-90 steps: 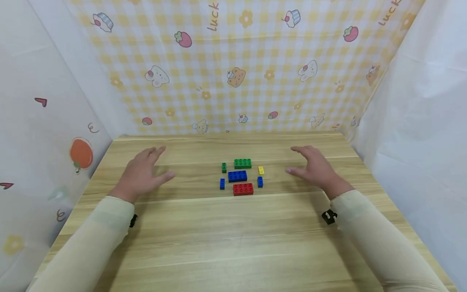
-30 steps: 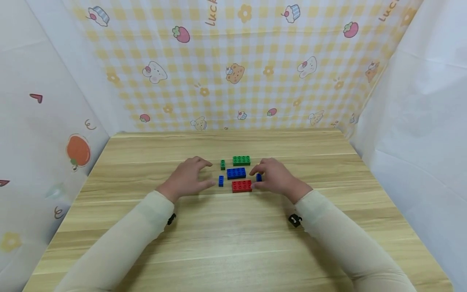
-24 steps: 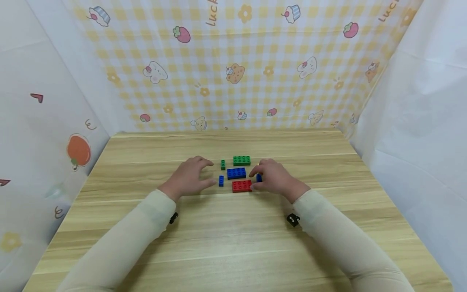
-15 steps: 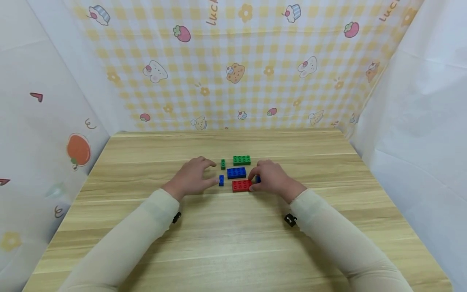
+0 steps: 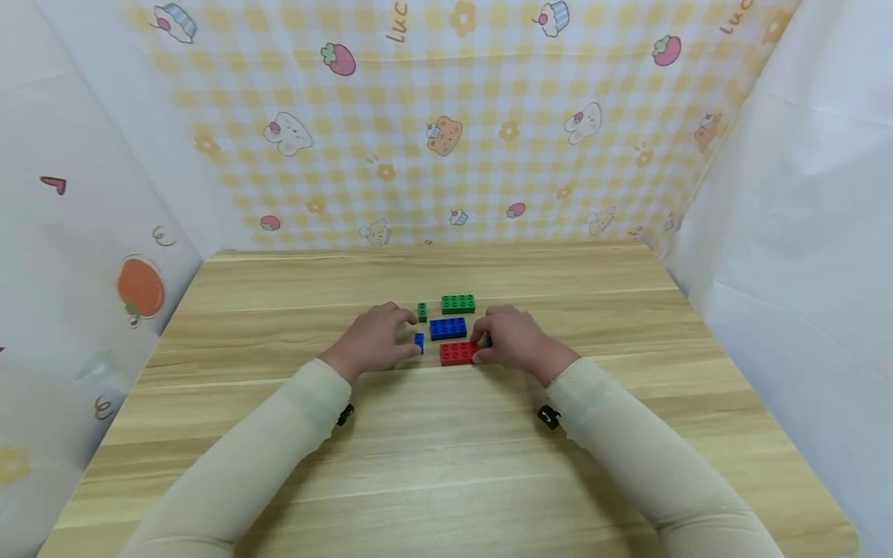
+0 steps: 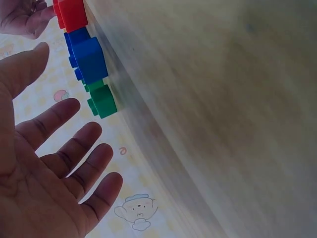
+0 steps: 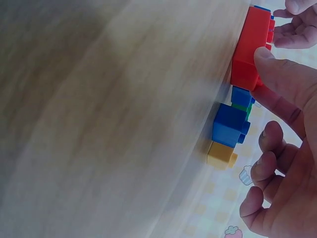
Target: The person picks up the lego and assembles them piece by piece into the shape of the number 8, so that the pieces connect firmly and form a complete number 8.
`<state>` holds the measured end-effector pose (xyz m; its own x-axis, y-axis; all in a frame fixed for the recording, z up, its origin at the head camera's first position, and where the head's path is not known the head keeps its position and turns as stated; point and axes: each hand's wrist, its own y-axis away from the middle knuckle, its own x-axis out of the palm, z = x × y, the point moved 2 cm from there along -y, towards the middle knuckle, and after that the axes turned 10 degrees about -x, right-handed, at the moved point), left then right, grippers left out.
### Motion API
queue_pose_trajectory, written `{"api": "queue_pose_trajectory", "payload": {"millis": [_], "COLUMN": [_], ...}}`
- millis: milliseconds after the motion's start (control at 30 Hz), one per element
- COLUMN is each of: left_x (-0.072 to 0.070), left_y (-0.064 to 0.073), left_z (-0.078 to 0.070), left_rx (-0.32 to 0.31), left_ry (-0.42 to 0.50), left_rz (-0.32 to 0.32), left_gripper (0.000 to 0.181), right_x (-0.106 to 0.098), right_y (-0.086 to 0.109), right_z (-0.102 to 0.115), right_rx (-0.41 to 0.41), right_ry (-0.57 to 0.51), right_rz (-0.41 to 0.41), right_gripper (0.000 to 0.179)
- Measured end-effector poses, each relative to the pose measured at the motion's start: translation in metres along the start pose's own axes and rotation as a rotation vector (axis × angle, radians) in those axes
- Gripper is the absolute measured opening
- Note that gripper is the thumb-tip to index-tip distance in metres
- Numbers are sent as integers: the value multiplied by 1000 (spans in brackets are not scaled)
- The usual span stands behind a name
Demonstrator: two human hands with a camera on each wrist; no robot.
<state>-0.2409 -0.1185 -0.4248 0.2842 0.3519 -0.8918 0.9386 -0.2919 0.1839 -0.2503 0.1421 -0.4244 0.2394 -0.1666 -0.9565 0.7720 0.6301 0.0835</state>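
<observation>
My right hand (image 5: 514, 339) pinches the right end of the red eight-stud building brick (image 5: 456, 353), its thumb on the near side and index finger across from it. The other fingers curl loosely in the right wrist view. My left hand (image 5: 373, 339) holds nothing; its thumb and index finger are spread beside the small left blue brick (image 5: 419, 341). Behind the red brick lie a large blue brick (image 5: 448, 328) and a large green brick (image 5: 457, 304). A second small blue brick (image 7: 229, 125) and a yellow brick (image 7: 220, 154) sit under my right hand, mostly hidden from the head view.
A small green brick (image 5: 422, 312) lies just past my left index fingertip. All the bricks rest close together on the wooden table (image 5: 446, 449). A checked cloth (image 5: 488, 116) hangs behind the table, with white sheets at both sides.
Both hands have come inward from the table's sides. The right thumb and index finger have closed on the red brick, while the left hand has reached the small blue one. The bricks look unmoved.
</observation>
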Motion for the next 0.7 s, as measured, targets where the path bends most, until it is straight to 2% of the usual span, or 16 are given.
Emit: {"api": "queue_pose_trajectory", "payload": {"millis": [233,700], "left_x": [5,8], "left_y": [-8,-12], "left_z": [-4,-11], "left_rx": [-15,-61], "left_ry": [-42,-79], "left_rz": [6,17], "left_gripper": [48,35], "right_x": [1,-2], "right_y": [-2,1], "right_z": [0,3], "right_rx": [20,8], "right_ry": [-7,-10], "right_rz": [7,4], "right_gripper": [20,20]}}
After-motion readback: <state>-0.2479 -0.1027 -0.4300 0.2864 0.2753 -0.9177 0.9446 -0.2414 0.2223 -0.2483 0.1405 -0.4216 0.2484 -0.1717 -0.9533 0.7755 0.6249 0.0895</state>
